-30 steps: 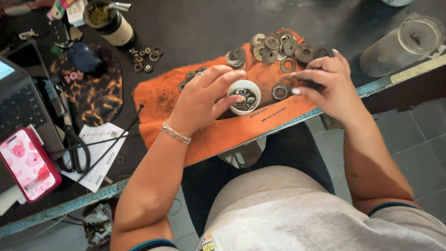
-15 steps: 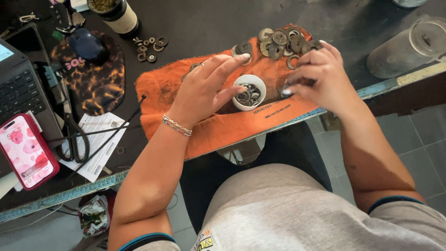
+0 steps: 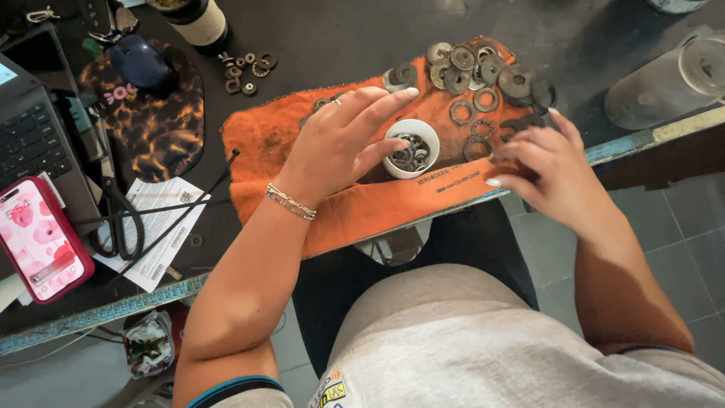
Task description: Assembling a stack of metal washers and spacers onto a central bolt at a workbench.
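The small white round cup of metal washers (image 3: 411, 148) sits on the orange cloth (image 3: 272, 143) between both hands, the spread, empty left hand (image 3: 340, 143) touching its rim, the loosely curled right hand (image 3: 547, 162) just beside.

Dark, scuffed bench (image 3: 317, 45) with a pale blue and yellow front edge (image 3: 649, 136). Grey tiled floor (image 3: 664, 227) below at right, more grey floor at lower left. Laptop (image 3: 30, 128) at left edge of bench, tortoiseshell-pattern mouse pad (image 3: 158, 128) beside it. Even, soft light, no hard shadows.
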